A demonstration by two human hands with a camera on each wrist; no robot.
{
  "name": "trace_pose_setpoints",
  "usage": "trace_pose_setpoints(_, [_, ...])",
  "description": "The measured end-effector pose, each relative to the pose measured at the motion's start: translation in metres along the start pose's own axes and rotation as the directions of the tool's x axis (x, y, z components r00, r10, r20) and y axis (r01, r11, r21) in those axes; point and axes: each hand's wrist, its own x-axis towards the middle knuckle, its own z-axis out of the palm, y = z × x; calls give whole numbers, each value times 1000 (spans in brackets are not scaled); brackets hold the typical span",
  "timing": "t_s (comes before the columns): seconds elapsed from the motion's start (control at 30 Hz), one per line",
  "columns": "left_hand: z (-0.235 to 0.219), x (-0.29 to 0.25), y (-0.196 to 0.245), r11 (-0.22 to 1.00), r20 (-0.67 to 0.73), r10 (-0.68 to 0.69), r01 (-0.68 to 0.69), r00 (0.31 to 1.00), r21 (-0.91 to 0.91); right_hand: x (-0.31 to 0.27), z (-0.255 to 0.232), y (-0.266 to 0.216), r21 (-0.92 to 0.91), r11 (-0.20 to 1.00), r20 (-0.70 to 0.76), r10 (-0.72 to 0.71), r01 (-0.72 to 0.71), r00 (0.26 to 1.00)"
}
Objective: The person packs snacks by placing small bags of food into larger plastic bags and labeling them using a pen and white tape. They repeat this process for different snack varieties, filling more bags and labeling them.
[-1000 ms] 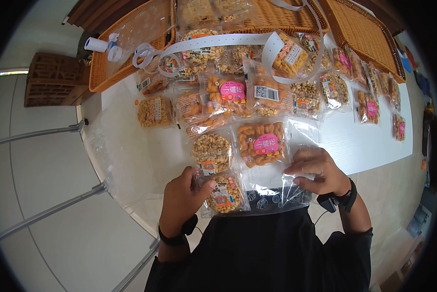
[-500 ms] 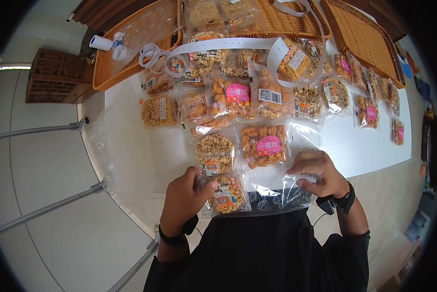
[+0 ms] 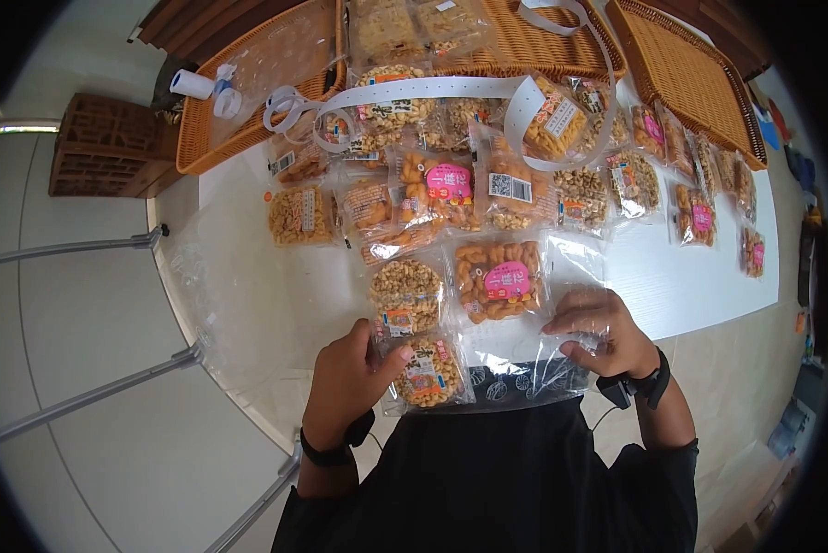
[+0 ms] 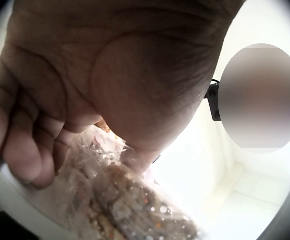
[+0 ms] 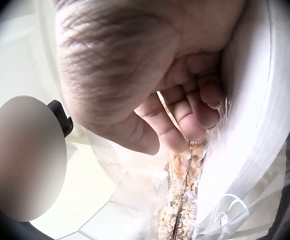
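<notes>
A clear plastic bag [image 3: 517,343], its lower edge printed with white drawings, lies in front of the person's black shirt. Along its left side are two round nut-cluster packets, an upper one [image 3: 406,293] and a lower one [image 3: 427,370]. Beside the upper one is a pink-labelled packet of fried dough twists [image 3: 499,279]. My left hand [image 3: 347,376] grips the bag's left edge, thumb over the lower packet; the left wrist view shows crinkled film by the thumb. At the right edge my right hand [image 3: 607,334] touches the film with loosely bent fingers, thumb apart from them.
Many snack packets [image 3: 437,184] cover the white table [image 3: 699,295] beyond the bag. A curled white paper strip [image 3: 423,89] lies across them. Wicker trays [image 3: 699,78] stand at the back, one holding a white roll [image 3: 193,85]. A metal-railed panel [image 3: 91,369] is at the left.
The head view has shifted slightly. Both hands and the bag keep nearly the same pose, with the packets in the same arrangement.
</notes>
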Motion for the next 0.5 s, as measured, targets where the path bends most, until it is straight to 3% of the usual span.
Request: trace_pose_setpoints(0.5, [0, 1, -7, 999, 11, 49, -49, 999, 1, 1, 2, -4, -47, 999, -24, -7, 5, 1000])
